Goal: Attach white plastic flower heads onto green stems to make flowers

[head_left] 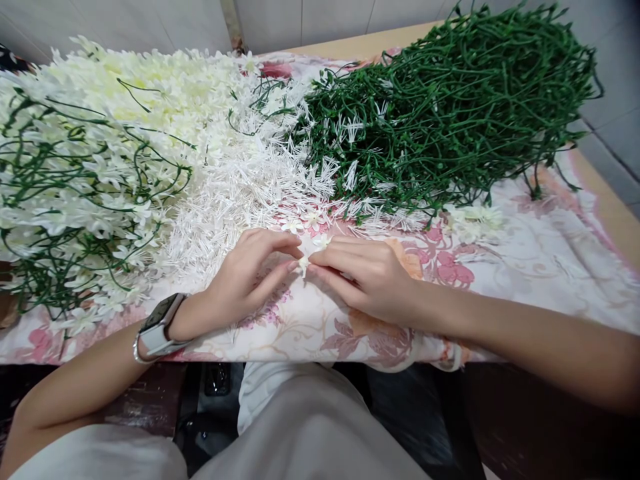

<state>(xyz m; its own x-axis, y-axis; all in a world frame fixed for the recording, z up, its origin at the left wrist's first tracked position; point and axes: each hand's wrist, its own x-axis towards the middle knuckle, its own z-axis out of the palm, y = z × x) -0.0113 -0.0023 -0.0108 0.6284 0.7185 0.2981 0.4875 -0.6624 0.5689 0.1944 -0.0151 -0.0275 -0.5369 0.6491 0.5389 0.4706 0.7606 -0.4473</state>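
Near the front of the table, my left hand [255, 270] and my right hand [365, 277] meet fingertip to fingertip. Between them is a small white artificial flower [303, 266], pinched by the fingers of both hands. Another white flower head [321, 242] shows right at the right fingertips; whether those fingers hold it I cannot tell. Just beyond the hands lie a loose white blossom [292, 225] and a spread of thin white stamen pieces [235, 200].
A tall heap of green plastic stems [465, 107] fills the back right. Pale artificial flowers [150, 87] are piled at the back left, with finished-looking flowered stems [85, 180] in front. A few blossoms [475, 222] lie at right on the floral tablecloth [565, 273].
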